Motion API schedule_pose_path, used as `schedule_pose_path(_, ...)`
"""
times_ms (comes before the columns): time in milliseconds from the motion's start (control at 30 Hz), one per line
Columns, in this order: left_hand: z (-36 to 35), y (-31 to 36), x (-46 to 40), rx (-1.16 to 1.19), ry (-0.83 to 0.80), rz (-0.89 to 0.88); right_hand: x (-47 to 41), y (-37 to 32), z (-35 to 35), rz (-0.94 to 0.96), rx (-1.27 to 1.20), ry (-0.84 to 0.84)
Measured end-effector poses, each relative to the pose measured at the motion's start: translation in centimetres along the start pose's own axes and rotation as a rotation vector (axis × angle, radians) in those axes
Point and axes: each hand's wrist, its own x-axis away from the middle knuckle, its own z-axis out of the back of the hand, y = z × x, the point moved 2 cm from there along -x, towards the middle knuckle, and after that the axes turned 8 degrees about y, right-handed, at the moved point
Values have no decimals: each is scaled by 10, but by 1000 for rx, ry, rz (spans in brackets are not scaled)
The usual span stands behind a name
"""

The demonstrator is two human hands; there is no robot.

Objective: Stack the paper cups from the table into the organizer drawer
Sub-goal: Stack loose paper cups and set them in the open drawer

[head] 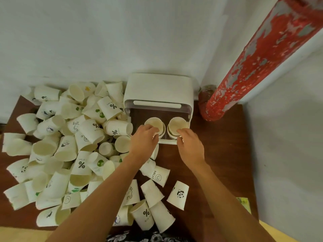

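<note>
Fingers of both hands pinch rims of two upright cream cup stacks in the drawer.

The dense heap of white paper cups blocks the brown wooden table left of the white plastic organizer. Bare tabletop right of the clear pulled-out drawer permits passage. The peeling red pipe obstructs the far right corner.

A dark brown wooden table is pushed against a plain white wall. At the table's far right corner rises a red pipe, its paint peeling to grey patches.
</note>
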Motion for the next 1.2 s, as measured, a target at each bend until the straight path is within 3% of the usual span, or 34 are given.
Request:
schedule_pose_path(367, -3, -11, 37, 59, -89, -25, 32, 11, -9, -92, -28, -3)
schedule_pose_path(533, 0, -14, 47, 36, -158, -19, 25, -4, -14, 29, 136, -51)
schedule_pose_path(633, 2, -16, 42, 15, -150, -21, 15, -5, -24, 37, 200, -48)
schedule_pose_path(800, -3, -21, 27, -32, -130, -35, 0, -6, -29, 28, 273, 108)
schedule_pose_path(967, -15, -16, 4, -73, -121, -93, -9, -4, -33, 13, 360, 107)
schedule_pose_path(1200, -36, -23, -21, -99, -168, -75, -21, -5, -40, 83, 289, 85)
